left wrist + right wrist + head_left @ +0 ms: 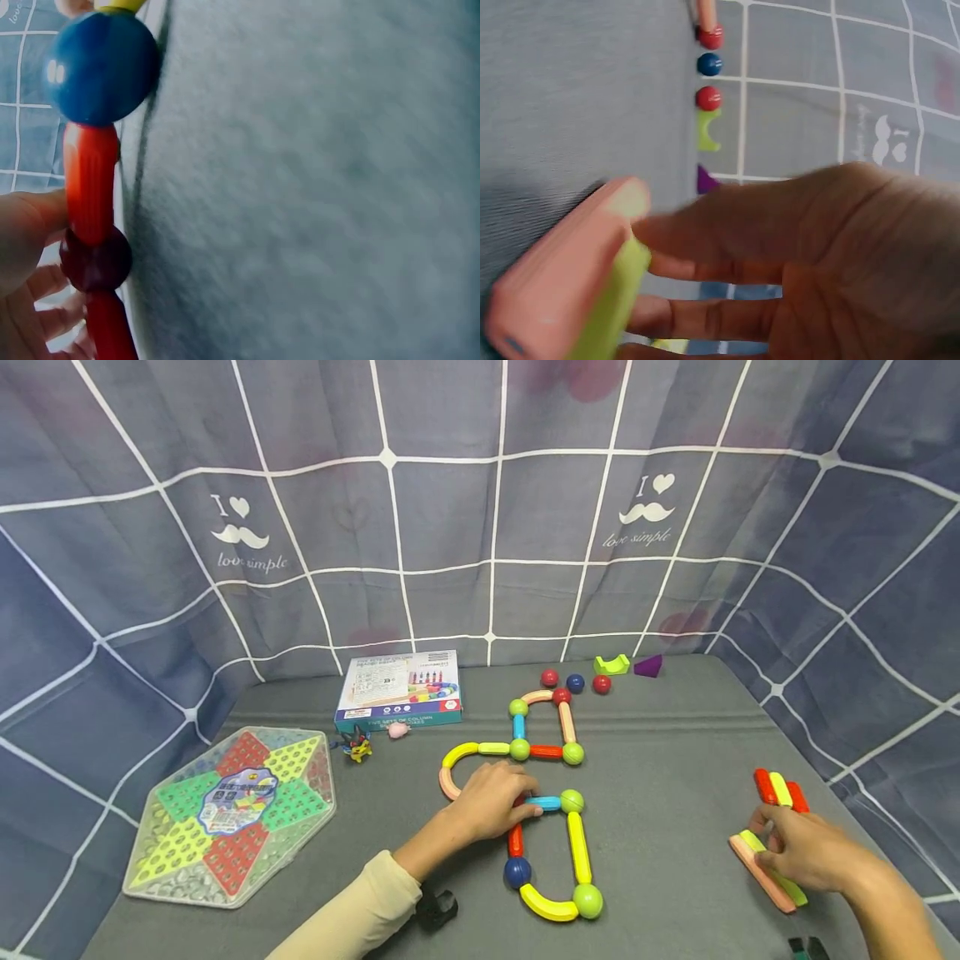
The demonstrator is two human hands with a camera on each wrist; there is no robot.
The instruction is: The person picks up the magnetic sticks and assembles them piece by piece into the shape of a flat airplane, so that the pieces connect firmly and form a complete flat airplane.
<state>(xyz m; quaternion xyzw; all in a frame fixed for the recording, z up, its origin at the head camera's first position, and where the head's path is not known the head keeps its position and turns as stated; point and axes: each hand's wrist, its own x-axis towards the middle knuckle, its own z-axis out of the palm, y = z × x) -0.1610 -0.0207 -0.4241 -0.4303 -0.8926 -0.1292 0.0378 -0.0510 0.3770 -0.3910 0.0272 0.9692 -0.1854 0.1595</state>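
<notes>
My left hand (487, 800) is at the middle of a figure of magnetic rods and balls lying on the table. In the left wrist view its thumb and curled fingers hold a dark red ball (96, 259) and the red rod (91, 180) joined to it, below a blue ball (103, 67). A light blue rod (546, 803) leads from beside the thumb to a green ball (572, 801). At the right, my right hand (813, 850) pinches a yellow-green rod (609, 300) lying against a pink rod (559, 274). Red and yellow rods (780, 788) lie just beyond its fingers.
A flat hexagonal checkers board (176, 793) lies at left, near a boxed set (397, 687) and small figures (356, 745). Loose balls (575, 682), a green piece (611, 665) and a purple piece (648, 667) line the back edge. A black object (437, 910) sits by the left sleeve.
</notes>
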